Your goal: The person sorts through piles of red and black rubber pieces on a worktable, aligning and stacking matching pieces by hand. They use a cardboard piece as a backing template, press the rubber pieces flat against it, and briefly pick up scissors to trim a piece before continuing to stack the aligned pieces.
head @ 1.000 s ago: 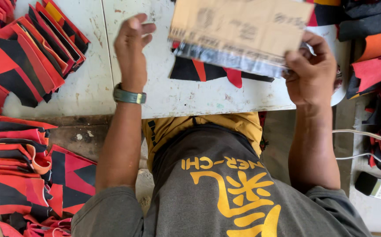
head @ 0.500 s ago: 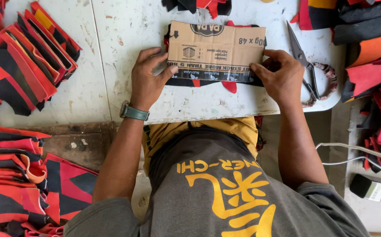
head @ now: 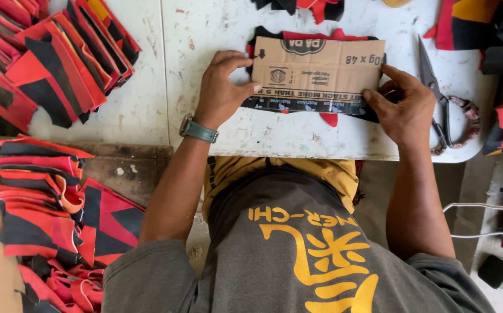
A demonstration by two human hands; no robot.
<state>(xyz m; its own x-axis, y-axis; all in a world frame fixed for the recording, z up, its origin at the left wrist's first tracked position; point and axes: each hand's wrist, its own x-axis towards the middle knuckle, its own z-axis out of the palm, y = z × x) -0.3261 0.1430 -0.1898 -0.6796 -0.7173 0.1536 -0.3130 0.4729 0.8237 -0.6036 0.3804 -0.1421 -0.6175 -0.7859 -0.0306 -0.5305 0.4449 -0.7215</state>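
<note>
A rectangular piece of brown cardboard (head: 318, 75) lies flat on the white table (head: 205, 35), on top of black and red fabric pieces (head: 332, 119) that stick out along its edges. My left hand (head: 221, 90) presses on the cardboard's left end, with a green watch on the wrist. At the lower right corner of the cardboard, my right hand (head: 405, 107) pinches its edge.
Large scissors (head: 437, 98) lie on the table right of my right hand. Stacks of red, black and orange cut fabric pieces (head: 48, 69) cover the table's left side, with another pile (head: 42, 203) lower left. More fabric (head: 495, 35) lies at the right.
The cardboard was held up off the table in my right hand; it has come down flat onto the fabric. My left hand moved from the bare table onto the cardboard's left end.
</note>
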